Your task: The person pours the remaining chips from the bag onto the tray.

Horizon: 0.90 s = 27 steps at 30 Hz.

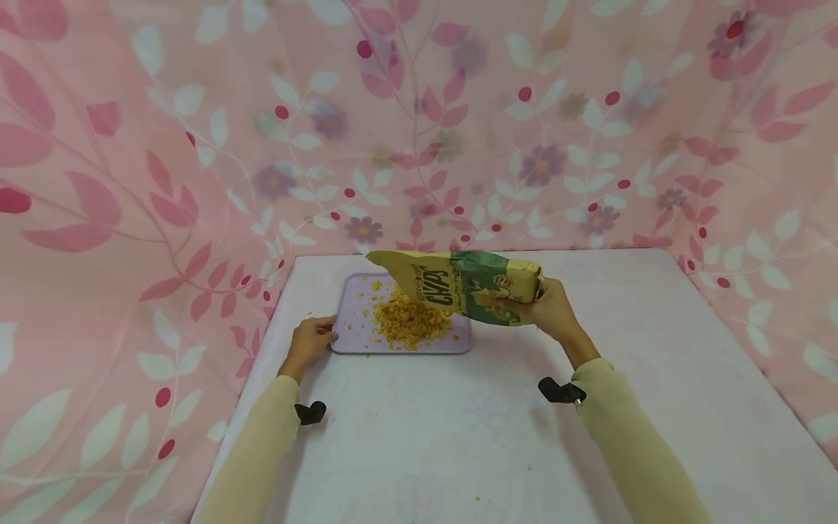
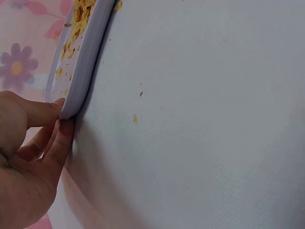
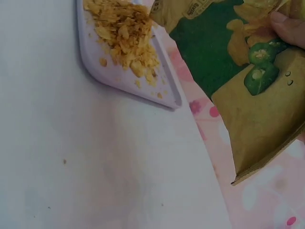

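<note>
A green and yellow chip bag [image 1: 481, 284] lies on its side in the air over the lilac tray [image 1: 353, 342], its mouth tipped down to the left. The right hand [image 1: 546, 309] grips the bag near its right end, the thumb pressed on the printed front in the right wrist view. Under the bag's mouth, a heap of crushed chips [image 1: 409, 320] covers the middle of the tray. At the tray's left corner, the left hand [image 1: 313, 340] pinches the rim, thumb on top and fingers beneath, as the left wrist view shows.
Small crumbs [image 2: 135, 118] are scattered on the white table [image 1: 419, 422] around the tray. A pink floral cloth [image 1: 419, 145] hangs behind and at both sides of the table. Each wrist wears a black camera mount [image 1: 561, 391].
</note>
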### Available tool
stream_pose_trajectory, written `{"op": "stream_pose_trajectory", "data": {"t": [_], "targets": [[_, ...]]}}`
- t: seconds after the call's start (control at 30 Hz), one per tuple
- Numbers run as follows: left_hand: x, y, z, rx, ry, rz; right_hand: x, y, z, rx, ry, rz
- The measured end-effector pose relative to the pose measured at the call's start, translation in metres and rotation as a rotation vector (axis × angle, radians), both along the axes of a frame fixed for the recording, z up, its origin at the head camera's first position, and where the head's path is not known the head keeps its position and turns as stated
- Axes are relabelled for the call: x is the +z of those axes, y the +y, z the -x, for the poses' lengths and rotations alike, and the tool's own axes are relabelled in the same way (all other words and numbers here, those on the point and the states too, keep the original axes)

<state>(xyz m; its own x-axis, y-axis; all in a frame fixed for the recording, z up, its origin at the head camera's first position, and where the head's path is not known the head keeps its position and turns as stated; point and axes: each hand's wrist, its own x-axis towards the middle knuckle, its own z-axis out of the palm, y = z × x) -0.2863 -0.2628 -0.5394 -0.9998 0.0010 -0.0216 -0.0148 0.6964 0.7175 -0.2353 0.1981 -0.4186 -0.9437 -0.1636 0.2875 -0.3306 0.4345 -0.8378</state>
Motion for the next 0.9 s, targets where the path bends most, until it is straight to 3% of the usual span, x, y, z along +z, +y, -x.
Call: {"op": "stream_pose_trajectory", "data": {"t": [0.27,0.47,0.9], "targets": [[-0.0009,0.0002,0.0017,0.012,-0.015,-0.015,0.0026,0.0023,-0.0015,-0.038,0.017,0.108],[-0.0021,-0.0009,0.0015,0.013,-0.023,-0.016,-0.0018,0.0014,-0.0013,0.035,-0.029,0.026],[-0.0010,-0.0002,-0.0025,0.012,-0.024,-0.018,-0.0056,0.0025,-0.0052,-0.029,-0.053,0.078]]}}
